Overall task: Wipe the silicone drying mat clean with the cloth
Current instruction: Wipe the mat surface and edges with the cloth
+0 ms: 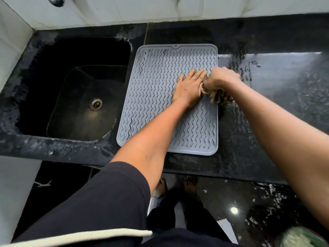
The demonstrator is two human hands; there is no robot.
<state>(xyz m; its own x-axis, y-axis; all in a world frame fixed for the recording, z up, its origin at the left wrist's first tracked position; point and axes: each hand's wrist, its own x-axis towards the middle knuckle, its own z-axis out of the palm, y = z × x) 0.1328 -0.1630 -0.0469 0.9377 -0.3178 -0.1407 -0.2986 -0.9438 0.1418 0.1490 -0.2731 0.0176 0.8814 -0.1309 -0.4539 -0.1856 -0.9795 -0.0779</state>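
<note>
The grey silicone drying mat is lying flat on the black stone countertop, just to the right of the dark sink, with its long edges running from six o'clock toward twelve o'clock. The left hand is pressing down on the mat with its fingers straight and laid together, pinning the mat a little toward three o'clock of its middle. The right hand is gripping a bunched brown-and-dark patterned cloth in curled fingers, right at the mat's three o'clock edge and touching the left hand's fingertips.

By my reading, the wiping is either just starting or working along that right edge; nothing on the surface tells me which areas the cloth has already covered, so most of the mat from nine o'clock round to six o'clock should be counted as remaining.

The mat is showing rows of raised wavy ridges inside a low rim, with a small notch and hole at the twelve o'clock edge. A few dark wavy lines are standing out near its nine o'clock side; whether they are grime or shadow I cannot tell. The countertop at three o'clock is looking wet.
</note>
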